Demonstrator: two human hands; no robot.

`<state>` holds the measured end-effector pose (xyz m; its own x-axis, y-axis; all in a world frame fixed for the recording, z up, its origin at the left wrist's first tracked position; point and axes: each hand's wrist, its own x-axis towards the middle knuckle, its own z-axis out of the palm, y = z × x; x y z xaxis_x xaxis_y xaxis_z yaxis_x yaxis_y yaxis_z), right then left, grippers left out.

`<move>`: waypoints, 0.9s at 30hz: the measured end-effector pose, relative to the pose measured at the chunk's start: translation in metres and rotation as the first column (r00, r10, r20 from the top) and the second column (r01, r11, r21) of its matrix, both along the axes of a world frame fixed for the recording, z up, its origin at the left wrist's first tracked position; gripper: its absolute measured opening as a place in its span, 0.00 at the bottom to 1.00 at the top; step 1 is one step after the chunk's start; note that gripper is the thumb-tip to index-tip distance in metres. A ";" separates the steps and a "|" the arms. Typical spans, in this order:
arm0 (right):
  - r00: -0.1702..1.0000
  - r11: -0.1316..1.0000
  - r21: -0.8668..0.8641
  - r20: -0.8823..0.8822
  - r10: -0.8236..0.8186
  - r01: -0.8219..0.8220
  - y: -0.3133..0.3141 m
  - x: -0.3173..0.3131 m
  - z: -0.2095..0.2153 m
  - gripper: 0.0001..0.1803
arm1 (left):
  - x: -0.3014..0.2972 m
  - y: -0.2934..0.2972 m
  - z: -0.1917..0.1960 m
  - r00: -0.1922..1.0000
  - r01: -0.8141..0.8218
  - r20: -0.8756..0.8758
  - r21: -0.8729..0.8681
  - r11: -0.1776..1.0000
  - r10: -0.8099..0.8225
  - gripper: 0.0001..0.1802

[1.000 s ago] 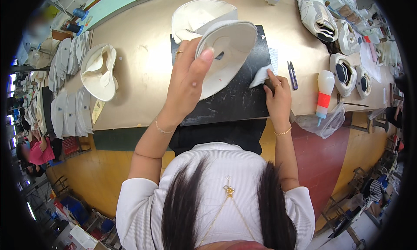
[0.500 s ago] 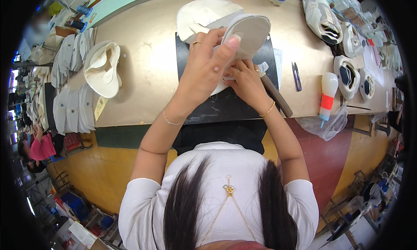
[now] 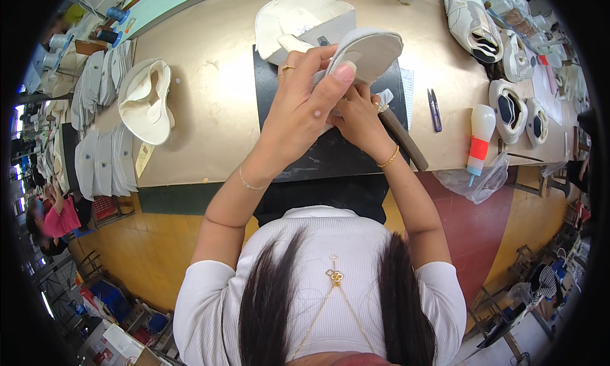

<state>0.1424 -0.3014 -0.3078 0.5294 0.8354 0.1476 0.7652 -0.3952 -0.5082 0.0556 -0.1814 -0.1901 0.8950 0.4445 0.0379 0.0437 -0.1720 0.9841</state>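
My left hand [image 3: 297, 112] is raised over a black mat [image 3: 308, 166], thumb and fingers closed on a pale grey-white shoe upper [image 3: 376, 53]. The upper's rounded end tilts up toward the right. Below that end, my right hand [image 3: 362, 121] has its fingers bent in at the lower part of the same upper; the fingertips are partly hidden. Behind my left hand, another cream shoe upper [image 3: 298, 16] with a grey panel lies across the mat's far edge. A hammer [image 3: 405, 140] with a wooden handle rests just right of my right hand.
At left stand a cream upper [image 3: 146, 102] and stacks of grey pieces [image 3: 105, 159]. Small thread snips [image 3: 434, 110] and a white squeeze bottle [image 3: 481, 137] with a red band lie to the right. Several shoes [image 3: 507, 112] line the right side. A person in pink [image 3: 60, 220] is far left.
The held upper has tipped lower and slightly right, with my left hand still gripping it. My right hand stays beneath, shifted very little.
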 end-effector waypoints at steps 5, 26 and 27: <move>0.995 0.998 0.023 0.073 -0.064 0.063 0.007 -0.005 -0.006 0.05 | 0.000 0.001 -0.005 0.999 0.001 0.053 -0.081 0.997 0.003 0.33; 0.951 0.919 0.301 -0.252 -0.180 0.254 -0.045 0.038 0.017 0.05 | -0.005 0.002 -0.004 0.996 -0.070 0.047 -0.163 0.984 0.078 0.30; 0.940 0.908 0.307 -0.279 -0.199 0.284 -0.050 0.051 0.014 0.05 | -0.006 0.002 -0.004 0.995 -0.083 0.038 -0.151 0.985 0.090 0.30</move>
